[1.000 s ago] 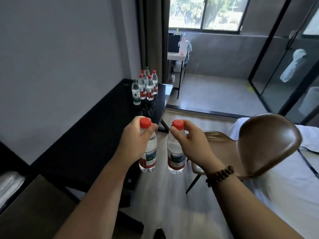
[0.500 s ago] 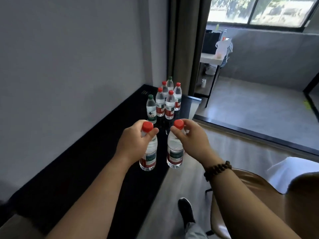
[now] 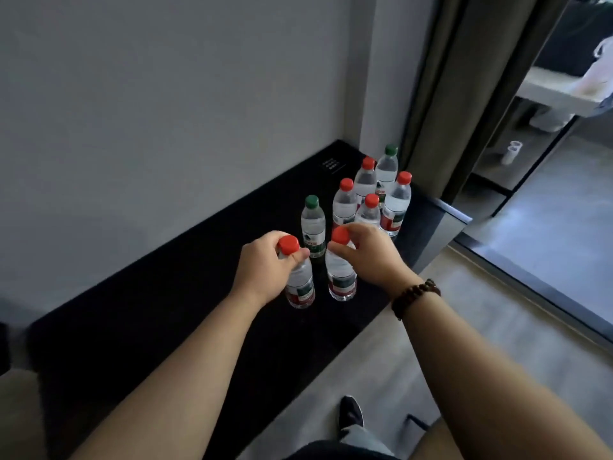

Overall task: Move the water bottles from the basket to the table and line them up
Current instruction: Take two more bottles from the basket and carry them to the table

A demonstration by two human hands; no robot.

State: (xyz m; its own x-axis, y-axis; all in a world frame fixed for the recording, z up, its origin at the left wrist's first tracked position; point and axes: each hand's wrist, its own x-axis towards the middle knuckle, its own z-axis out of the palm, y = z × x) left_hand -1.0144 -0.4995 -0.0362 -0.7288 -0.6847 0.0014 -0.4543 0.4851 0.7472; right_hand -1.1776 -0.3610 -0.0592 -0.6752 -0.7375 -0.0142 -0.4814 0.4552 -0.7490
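My left hand [image 3: 265,270] grips the neck of a clear red-capped water bottle [image 3: 301,287], held upright over the black table [image 3: 166,320]. Beside it my right hand [image 3: 371,257] pinches the red cap end of a second bottle [image 3: 341,280], also upright. I cannot tell whether either base touches the table. Just beyond them stands a green-capped bottle [image 3: 313,227], and behind it a cluster of several more bottles [image 3: 378,194] near the table's far end. The basket is out of view.
A grey wall runs along the table's left side. A dark curtain [image 3: 464,94] hangs past the far end. The table's right edge drops to a wooden floor [image 3: 464,327], where my shoe [image 3: 350,416] shows. A chair edge is at the bottom right.
I have walked closer to the table's far end. Both held bottles have moved forward from over the floor to over the table, close to the standing bottles.
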